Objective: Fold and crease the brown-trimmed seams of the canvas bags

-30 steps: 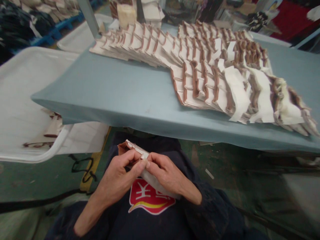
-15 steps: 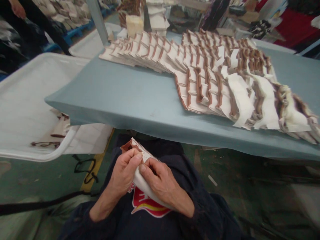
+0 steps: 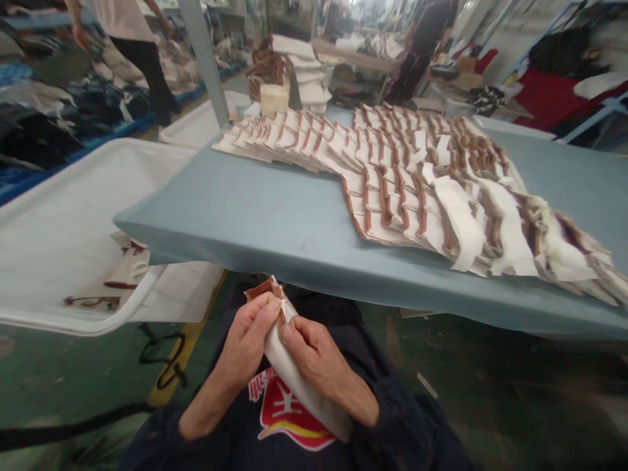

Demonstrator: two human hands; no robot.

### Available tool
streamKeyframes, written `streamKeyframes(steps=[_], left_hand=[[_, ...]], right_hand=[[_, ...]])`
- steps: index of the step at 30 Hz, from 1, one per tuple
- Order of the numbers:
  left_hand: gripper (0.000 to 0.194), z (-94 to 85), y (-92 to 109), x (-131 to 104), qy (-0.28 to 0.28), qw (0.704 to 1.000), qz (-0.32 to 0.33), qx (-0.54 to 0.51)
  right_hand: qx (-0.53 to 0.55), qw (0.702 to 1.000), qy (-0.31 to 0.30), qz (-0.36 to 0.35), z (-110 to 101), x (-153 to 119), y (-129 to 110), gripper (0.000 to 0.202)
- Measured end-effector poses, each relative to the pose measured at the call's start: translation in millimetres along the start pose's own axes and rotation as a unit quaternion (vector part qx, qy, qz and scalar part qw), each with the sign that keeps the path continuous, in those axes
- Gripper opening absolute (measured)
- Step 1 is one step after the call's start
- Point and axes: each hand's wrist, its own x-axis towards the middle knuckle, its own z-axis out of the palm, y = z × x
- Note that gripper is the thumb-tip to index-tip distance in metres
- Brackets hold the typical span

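Observation:
A white fabric piece with brown edging [image 3: 288,366] is held above my lap, its brown end pointing toward the table. My left hand [image 3: 252,333] pinches its edge between thumb and fingers. Close beside it, my right hand [image 3: 321,360] grips the same piece, thumb on top. The lower end of the cloth droops under my right hand over the dark apron [image 3: 294,412]. On the table, rows of overlapping white fabric pieces with brown edges [image 3: 392,203] lie fanned out. What exactly sits between my fingertips is too small to make out.
The blue-grey table [image 3: 235,216] spans the space before me, its front edge just beyond my hands. At left stands a white plastic bin [image 3: 98,196] with a few cloth pieces inside. Loose white strips [image 3: 464,219] lie on the rows. A person [image 3: 132,39] stands beyond the bin.
The camera view has tilted up, so the table and bin sit lower in the picture. Both hands keep their hold, and more of the cloth's drooping end shows beneath my right hand.

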Motion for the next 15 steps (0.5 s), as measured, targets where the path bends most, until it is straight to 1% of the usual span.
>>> streamKeyframes(steps=[2,4,7,9,11,12,13,15], left_hand=[[0.039,-1.3,13,0,-0.021,0.997,0.039,0.061],[0.040,-1.9,23,1,-0.037,0.987,0.076,0.134],[0.042,-4.5,31,4,-0.051,0.974,0.096,0.198],[0.046,-8.8,28,7,-0.056,0.971,0.084,0.217],[0.049,-15.1,18,10,-0.045,0.971,0.059,0.228],[0.052,-18.7,12,12,-0.044,0.972,0.047,0.227],[0.055,-22.1,5,15,-0.025,0.974,0.041,0.223],[0.059,-27.9,-8,20,-0.008,0.977,0.043,0.208]], right_hand=[[-0.033,0.999,0.010,-0.004,-7,-3,-7,0.061],[-0.059,0.998,0.015,0.002,-14,-6,-18,0.055],[-0.104,0.994,0.019,0.012,-25,-8,-36,0.046],[-0.142,0.990,0.010,0.003,-36,-7,-45,0.040],[-0.167,0.986,0.019,-0.006,-53,-3,-50,0.035],[-0.163,0.986,0.039,-0.011,-65,0,-51,0.034],[-0.145,0.987,0.071,-0.017,-79,4,-52,0.035],[-0.062,0.986,0.148,-0.044,-111,10,-54,0.044]])
